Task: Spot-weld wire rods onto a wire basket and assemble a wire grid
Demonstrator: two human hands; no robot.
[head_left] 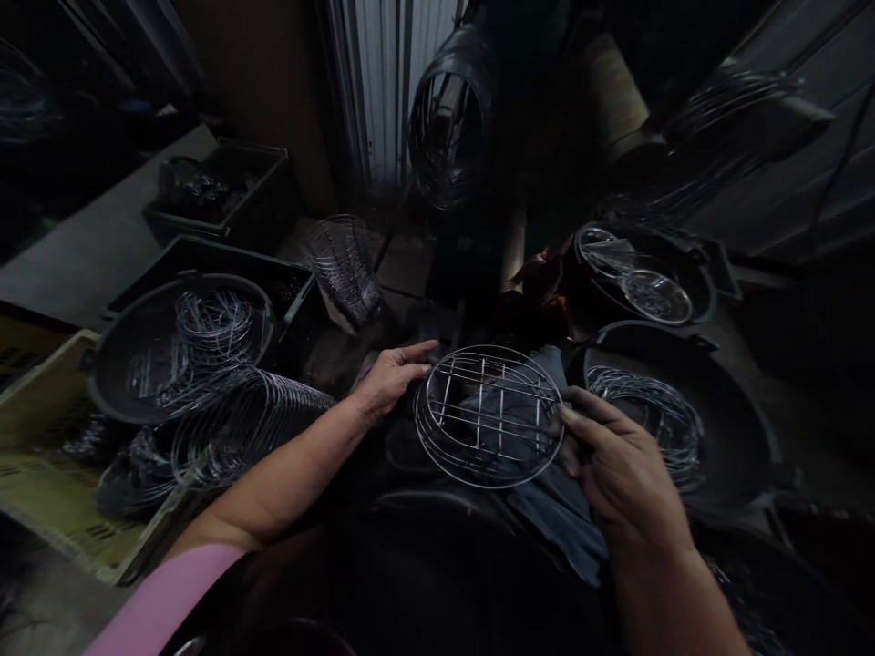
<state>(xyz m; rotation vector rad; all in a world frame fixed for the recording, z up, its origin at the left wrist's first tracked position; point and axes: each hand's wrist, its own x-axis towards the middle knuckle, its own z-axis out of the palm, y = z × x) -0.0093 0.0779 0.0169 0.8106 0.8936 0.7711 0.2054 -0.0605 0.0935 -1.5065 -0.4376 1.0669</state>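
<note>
Looking down from the head view, I see the biggest container first: a wide dark pan (725,428) on my right, with a loose coil of wire rings (649,415) lying inside it. Behind it a smaller dark basin (697,273) holds a shallow metal dish (657,296). On my left a round black tub (137,364) carries a tangle of wire rings, set over a green crate (287,278), and a long row of rings (252,424) spills out beside it onto a yellow crate (41,474). Farther back another dark crate (260,169) holds small dark parts that I cannot make out.

Between my hands sits the round wire rack (488,415), a ring crossed by a grid of rods, tilted slightly with its face up toward me; being round it has no long axis, and its longer rods run left to right. My right hand (622,465) pinches its right rim between thumb and fingers. My left hand (393,375) touches the left rim with extended fingers, not closed around it. Blue cloth (553,510) lies beneath.
</note>
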